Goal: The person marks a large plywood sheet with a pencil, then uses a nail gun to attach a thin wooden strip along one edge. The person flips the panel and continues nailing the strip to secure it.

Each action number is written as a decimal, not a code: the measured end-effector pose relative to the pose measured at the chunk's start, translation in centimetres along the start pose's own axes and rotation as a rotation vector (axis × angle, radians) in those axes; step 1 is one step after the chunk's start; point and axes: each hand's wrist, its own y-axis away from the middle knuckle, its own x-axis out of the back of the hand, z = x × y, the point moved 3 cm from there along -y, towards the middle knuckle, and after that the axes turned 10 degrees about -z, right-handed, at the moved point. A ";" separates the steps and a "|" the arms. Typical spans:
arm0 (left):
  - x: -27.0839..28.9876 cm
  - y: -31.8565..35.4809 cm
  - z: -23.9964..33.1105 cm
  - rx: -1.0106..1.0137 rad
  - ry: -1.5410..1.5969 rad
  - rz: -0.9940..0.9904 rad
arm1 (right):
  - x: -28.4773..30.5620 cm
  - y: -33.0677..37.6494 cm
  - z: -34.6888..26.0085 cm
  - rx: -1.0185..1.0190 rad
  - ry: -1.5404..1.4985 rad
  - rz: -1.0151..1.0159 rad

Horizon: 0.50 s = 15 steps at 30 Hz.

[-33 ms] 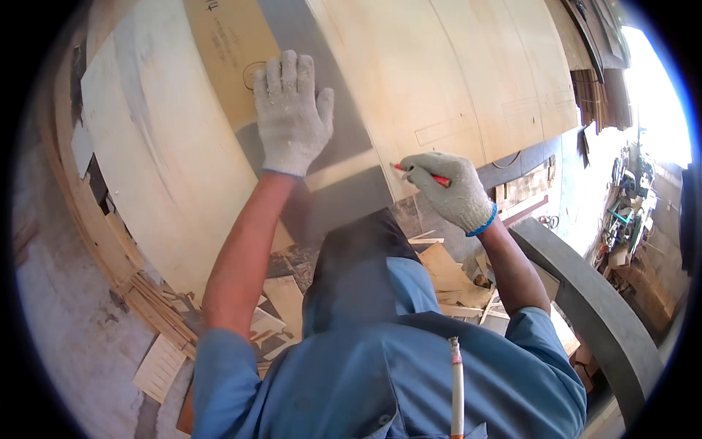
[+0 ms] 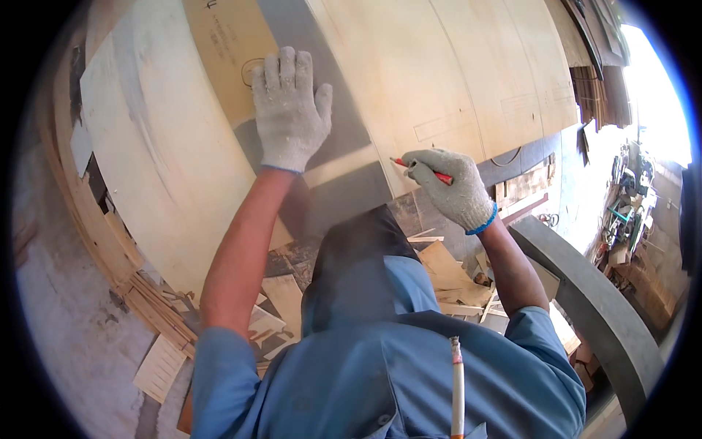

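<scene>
While lying flat, fingers spread, on the grey straightedge (image 2: 322, 117), left hand (image 2: 290, 110) pressing it against the plywood sheet (image 2: 439, 80), grasping nothing. Right hand (image 2: 447, 188) clenching a red pencil (image 2: 418, 168), tip touching the sheet's lower edge just beside the straightedge. Wood offcuts (image 2: 446, 274) lying scattered below; blue shirt (image 2: 380, 373) filling the bottom.

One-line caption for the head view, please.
Gloved left hand pressed flat on a plywood sheet while the gloved right hand holds a red pencil at its edge.
</scene>
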 end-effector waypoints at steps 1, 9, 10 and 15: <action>0.0 0.2 0.0 0.002 -0.010 -0.013 | -0.2 0.5 -0.2 -0.019 -0.002 0.039; -0.7 0.1 -0.2 -0.047 -0.046 0.119 | -2.9 1.3 -0.1 0.077 0.018 0.114; -0.8 0.0 -0.1 -0.051 -0.047 0.107 | -3.1 1.6 0.0 0.092 0.030 0.118; -0.9 -0.3 -0.2 -0.062 -0.060 0.190 | -4.9 8.4 2.0 -0.106 0.478 -0.388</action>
